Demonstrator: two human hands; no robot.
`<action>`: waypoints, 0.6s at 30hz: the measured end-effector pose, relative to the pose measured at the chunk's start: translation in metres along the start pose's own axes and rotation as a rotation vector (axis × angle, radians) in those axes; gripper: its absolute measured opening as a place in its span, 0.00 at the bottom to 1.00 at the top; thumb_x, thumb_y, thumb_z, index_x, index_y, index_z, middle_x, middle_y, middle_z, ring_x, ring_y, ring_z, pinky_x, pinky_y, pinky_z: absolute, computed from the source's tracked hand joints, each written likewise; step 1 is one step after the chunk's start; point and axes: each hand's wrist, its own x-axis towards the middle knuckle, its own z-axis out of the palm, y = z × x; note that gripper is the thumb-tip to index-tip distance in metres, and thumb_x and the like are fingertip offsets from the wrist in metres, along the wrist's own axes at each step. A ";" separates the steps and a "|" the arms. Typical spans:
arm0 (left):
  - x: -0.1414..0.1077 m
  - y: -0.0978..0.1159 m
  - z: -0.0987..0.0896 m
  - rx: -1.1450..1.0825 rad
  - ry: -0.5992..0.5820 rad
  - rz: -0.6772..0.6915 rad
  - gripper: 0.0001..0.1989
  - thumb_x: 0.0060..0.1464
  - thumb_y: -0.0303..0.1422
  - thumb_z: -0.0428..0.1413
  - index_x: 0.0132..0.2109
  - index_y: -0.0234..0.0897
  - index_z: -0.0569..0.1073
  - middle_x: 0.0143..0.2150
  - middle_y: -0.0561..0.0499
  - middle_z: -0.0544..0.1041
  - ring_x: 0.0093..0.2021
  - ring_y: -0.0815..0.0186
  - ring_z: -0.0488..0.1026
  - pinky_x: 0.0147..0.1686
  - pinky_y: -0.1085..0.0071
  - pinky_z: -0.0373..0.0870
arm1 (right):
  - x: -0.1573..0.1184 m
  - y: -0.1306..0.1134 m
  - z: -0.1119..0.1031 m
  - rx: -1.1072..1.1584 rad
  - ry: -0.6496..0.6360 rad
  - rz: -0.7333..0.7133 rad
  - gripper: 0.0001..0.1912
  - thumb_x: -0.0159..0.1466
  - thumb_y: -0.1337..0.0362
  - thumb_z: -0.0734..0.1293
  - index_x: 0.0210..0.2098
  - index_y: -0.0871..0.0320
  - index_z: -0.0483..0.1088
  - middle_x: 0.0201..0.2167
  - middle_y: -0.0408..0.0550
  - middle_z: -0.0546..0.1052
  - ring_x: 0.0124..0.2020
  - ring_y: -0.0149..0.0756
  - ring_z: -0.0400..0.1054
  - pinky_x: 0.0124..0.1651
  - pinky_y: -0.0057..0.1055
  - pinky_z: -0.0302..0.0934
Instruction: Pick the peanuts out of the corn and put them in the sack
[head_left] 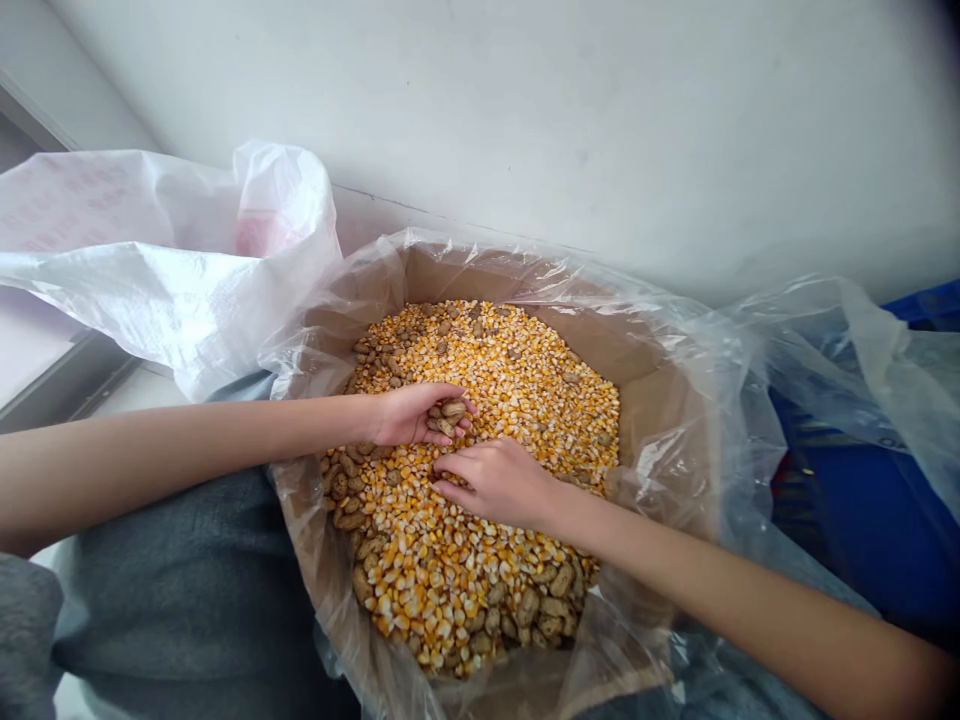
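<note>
While my left hand (411,416) cups a few peanuts (452,415) against the palm, my right hand (495,483) lies open just beside it on the corn (517,380), inside a plastic-lined box (645,400). More peanuts (349,490) line the near edge; right fingertips perhaps touching kernels, hard to tell.
</note>
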 end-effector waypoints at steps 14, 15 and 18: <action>-0.001 0.000 0.002 0.006 0.006 -0.007 0.09 0.47 0.34 0.49 0.32 0.32 0.68 0.26 0.51 0.69 0.25 0.75 0.65 0.24 0.79 0.62 | 0.006 -0.019 0.008 -0.083 -0.098 0.244 0.14 0.59 0.57 0.53 0.34 0.56 0.66 0.27 0.47 0.74 0.29 0.38 0.68 0.29 0.29 0.57; -0.001 0.000 0.001 0.008 -0.002 -0.005 0.09 0.47 0.34 0.49 0.32 0.32 0.68 0.27 0.52 0.69 0.25 0.75 0.65 0.24 0.80 0.62 | 0.006 -0.019 0.008 -0.089 -0.092 0.240 0.14 0.59 0.58 0.53 0.34 0.57 0.65 0.27 0.48 0.74 0.28 0.38 0.68 0.28 0.29 0.56; -0.001 0.001 0.000 0.003 -0.008 -0.002 0.09 0.47 0.34 0.49 0.32 0.32 0.68 0.27 0.51 0.69 0.25 0.75 0.65 0.24 0.80 0.62 | 0.004 -0.016 0.005 -0.087 -0.057 0.202 0.13 0.58 0.60 0.53 0.38 0.57 0.63 0.26 0.47 0.74 0.27 0.37 0.68 0.27 0.29 0.55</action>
